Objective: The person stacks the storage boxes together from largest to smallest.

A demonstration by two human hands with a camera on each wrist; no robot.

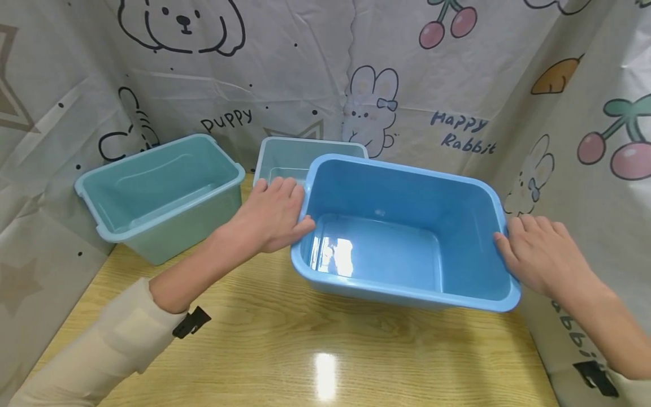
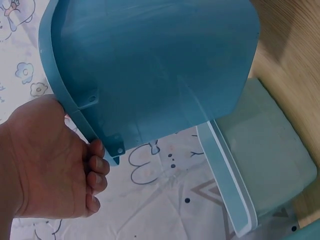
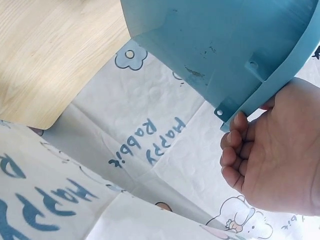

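Note:
A blue plastic storage bin [image 1: 378, 249], with nothing inside, is held between both hands over the table. My left hand [image 1: 277, 217] grips the rim at its left end, thumb over the edge and fingers curled beneath, as the left wrist view shows on that hand [image 2: 60, 160]. At the opposite end my right hand [image 1: 544, 257] grips the rim in the same way; its curled fingers [image 3: 235, 150] show under the lip in the right wrist view. The bin tilts, its opening turned toward the head camera.
A green bin [image 1: 183, 220] stands at the left of the wooden table [image 1: 254, 350]. Behind the blue bin, a smaller pale green bin [image 1: 310, 148] is partly hidden. White printed cloth [image 1: 305, 68] hangs at the back and both sides.

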